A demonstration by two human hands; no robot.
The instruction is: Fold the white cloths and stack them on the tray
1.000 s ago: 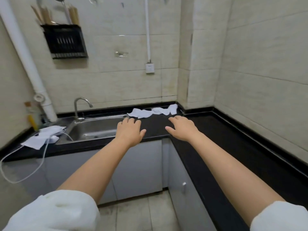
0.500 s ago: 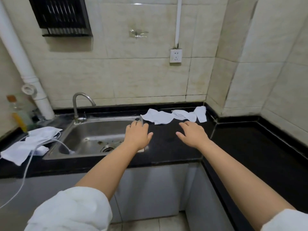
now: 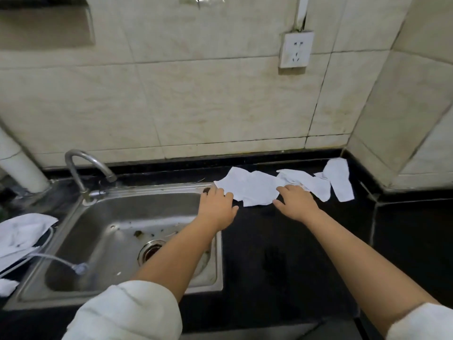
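Note:
Three crumpled white cloths lie in a row at the back of the black counter: a left cloth (image 3: 252, 187), a middle cloth (image 3: 306, 180) and a right cloth (image 3: 339, 180). My left hand (image 3: 217, 207) reaches forward, palm down, and its fingertips touch the near left edge of the left cloth. My right hand (image 3: 295, 204) lies palm down with its fingertips where the left and middle cloths meet. Neither hand has lifted anything. No tray is in view.
A steel sink (image 3: 127, 231) with a faucet (image 3: 83, 168) sits left of the cloths, under my left forearm. More white cloth (image 3: 22, 231) and a clear hose (image 3: 49, 258) lie at the far left. A wall socket (image 3: 295, 49) hangs above. The counter (image 3: 404, 241) continues right round the corner.
The view has moved closer and tilted down. Both hands have stretched forward from the middle of the counter and now touch the cloths.

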